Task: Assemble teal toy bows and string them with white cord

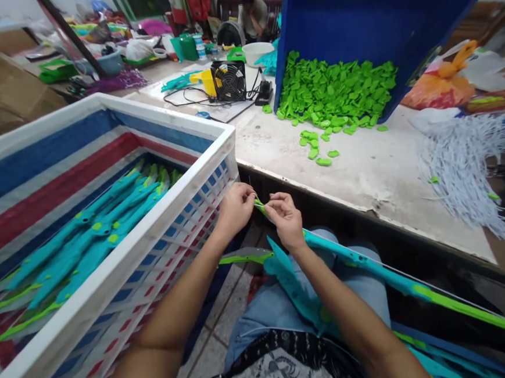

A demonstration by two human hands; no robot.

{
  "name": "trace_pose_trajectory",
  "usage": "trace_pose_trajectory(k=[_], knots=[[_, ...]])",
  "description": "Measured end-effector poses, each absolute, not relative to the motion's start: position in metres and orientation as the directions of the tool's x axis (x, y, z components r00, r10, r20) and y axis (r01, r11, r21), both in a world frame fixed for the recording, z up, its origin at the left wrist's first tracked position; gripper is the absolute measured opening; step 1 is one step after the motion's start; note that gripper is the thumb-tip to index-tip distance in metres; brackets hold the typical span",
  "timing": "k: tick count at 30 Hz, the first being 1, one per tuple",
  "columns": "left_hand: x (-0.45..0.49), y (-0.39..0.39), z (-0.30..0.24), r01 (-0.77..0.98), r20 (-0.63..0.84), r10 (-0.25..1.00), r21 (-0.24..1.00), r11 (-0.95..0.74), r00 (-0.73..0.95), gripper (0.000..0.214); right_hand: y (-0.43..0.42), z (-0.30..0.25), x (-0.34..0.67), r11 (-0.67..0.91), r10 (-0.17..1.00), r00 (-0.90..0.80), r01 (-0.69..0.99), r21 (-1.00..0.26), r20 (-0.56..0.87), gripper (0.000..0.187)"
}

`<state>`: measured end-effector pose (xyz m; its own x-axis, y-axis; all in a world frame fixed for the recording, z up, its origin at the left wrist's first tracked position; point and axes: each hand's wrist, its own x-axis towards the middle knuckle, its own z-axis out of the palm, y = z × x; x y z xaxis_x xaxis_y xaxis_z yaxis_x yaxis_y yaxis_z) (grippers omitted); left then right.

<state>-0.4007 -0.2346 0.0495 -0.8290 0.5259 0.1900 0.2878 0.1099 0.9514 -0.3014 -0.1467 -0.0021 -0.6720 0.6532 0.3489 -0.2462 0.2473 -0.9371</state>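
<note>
A teal and green toy bow (pixel 363 260) lies across my lap, its far limb running off to the right edge. A thin white string stretches along it. Near the crate's corner, my left hand (pixel 238 209) pinches thumb and finger at the bow's green tip (pixel 259 205), where a bit of white string shows. My right hand (pixel 287 218) is closed in a pinch on the same tip from the other side. The exact string end between my fingertips is too small to make out. Below my hands, a teal part with a grey and green blade-like end (pixel 247 256) sticks out leftward.
On my left, a white crate (pixel 104 247) with striped lining holds several teal bows (pixel 93 225). A tipped blue bin (pixel 353 18) spills green plastic pieces (pixel 336 92) onto the worktable (pixel 271 147). White strings (pixel 464 166) lie right; a black fan (pixel 229 80) stands behind. Another person (pixel 253 15) sits far back.
</note>
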Motion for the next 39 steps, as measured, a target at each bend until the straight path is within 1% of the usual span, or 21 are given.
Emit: trace_pose_trajectory(k=[1, 2, 4, 6, 7, 8, 10, 12, 15, 18, 21, 24, 27, 29, 31, 33, 36, 39], knots=[[-0.399, -0.236, 0.052, 0.314, 0.212, 0.512, 0.942, 0.121, -0.832, 0.004, -0.145, -0.003, -0.305, 0.217, 0.666, -0.668, -0.251, -0.943, 0.332, 0.012], [-0.397, -0.236, 0.054, 0.272, 0.187, 0.504, 0.957, 0.101, -0.843, 0.007, -0.144, -0.004, -0.308, 0.197, 0.684, -0.655, -0.257, -0.946, 0.321, 0.013], [-0.391, -0.235, 0.054, 0.044, 0.036, 0.515, 0.999, 0.005, -0.857, 0.015, -0.145, -0.002, -0.312, 0.183, 0.734, -0.602, -0.271, -0.945, 0.315, 0.013], [-0.386, -0.233, 0.05, -0.215, -0.134, 0.553, 0.973, -0.084, -0.822, 0.023, -0.146, 0.0, -0.315, 0.184, 0.771, -0.551, -0.286, -0.94, 0.318, 0.014], [-0.385, -0.232, 0.048, -0.305, -0.192, 0.572, 0.946, -0.108, -0.797, 0.026, -0.147, 0.0, -0.316, 0.186, 0.779, -0.54, -0.289, -0.939, 0.32, 0.015], [-0.385, -0.232, 0.046, -0.366, -0.233, 0.59, 0.924, -0.115, -0.773, 0.029, -0.147, 0.001, -0.316, 0.188, 0.783, -0.534, -0.287, -0.939, 0.32, 0.015], [-0.386, -0.233, 0.045, -0.425, -0.281, 0.622, 0.901, -0.092, -0.731, 0.031, -0.147, 0.002, -0.318, 0.196, 0.785, -0.531, -0.277, -0.941, 0.32, 0.015], [-0.389, -0.236, 0.047, -0.434, -0.302, 0.645, 0.9, -0.05, -0.702, 0.031, -0.147, 0.002, -0.319, 0.216, 0.775, -0.534, -0.279, -0.936, 0.338, 0.015], [-0.39, -0.238, 0.051, -0.417, -0.313, 0.654, 0.909, -0.004, -0.689, 0.03, -0.147, 0.002, -0.317, 0.264, 0.72, -0.576, -0.29, -0.92, 0.388, 0.016], [-0.389, -0.236, 0.051, -0.406, -0.306, 0.625, 0.914, -0.019, -0.718, 0.025, -0.148, 0.003, -0.313, 0.275, 0.635, -0.664, -0.283, -0.919, 0.395, 0.023], [-0.386, -0.231, 0.048, -0.425, -0.314, 0.58, 0.903, -0.062, -0.752, 0.018, -0.148, 0.005, -0.311, 0.268, 0.601, -0.696, -0.289, -0.919, 0.394, 0.028], [-0.387, -0.227, 0.046, -0.465, -0.316, 0.566, 0.874, -0.138, -0.762, 0.013, -0.143, 0.008, -0.312, 0.336, 0.591, -0.66, -0.321, -0.886, 0.463, 0.018], [-0.389, -0.228, 0.048, -0.509, -0.308, 0.621, 0.843, -0.173, -0.721, 0.005, -0.135, 0.011, -0.314, 0.378, 0.566, -0.64, -0.358, -0.854, 0.519, 0.012], [-0.391, -0.23, 0.05, -0.51, -0.29, 0.668, 0.846, -0.156, -0.686, 0.006, -0.129, 0.012, -0.314, 0.376, 0.538, -0.652, -0.381, -0.845, 0.534, 0.01], [-0.392, -0.233, 0.051, -0.475, -0.267, 0.694, 0.871, -0.123, -0.669, 0.012, -0.125, 0.012, -0.312, 0.385, 0.502, -0.674, -0.388, -0.838, 0.542, 0.009], [-0.393, -0.235, 0.051, -0.423, -0.247, 0.708, 0.902, -0.081, -0.662, 0.016, -0.124, 0.01, -0.31, 0.397, 0.495, -0.685, -0.369, -0.84, 0.535, 0.008], [-0.392, -0.235, 0.051, -0.329, -0.223, 0.716, 0.944, -0.009, -0.662, 0.02, -0.126, 0.007, -0.307, 0.408, 0.543, -0.684, -0.293, -0.865, 0.488, 0.01], [-0.391, -0.233, 0.05, -0.196, -0.182, 0.688, 0.979, 0.06, -0.702, 0.022, -0.127, 0.005, -0.306, 0.395, 0.578, -0.697, -0.217, -0.892, 0.425, 0.013]])
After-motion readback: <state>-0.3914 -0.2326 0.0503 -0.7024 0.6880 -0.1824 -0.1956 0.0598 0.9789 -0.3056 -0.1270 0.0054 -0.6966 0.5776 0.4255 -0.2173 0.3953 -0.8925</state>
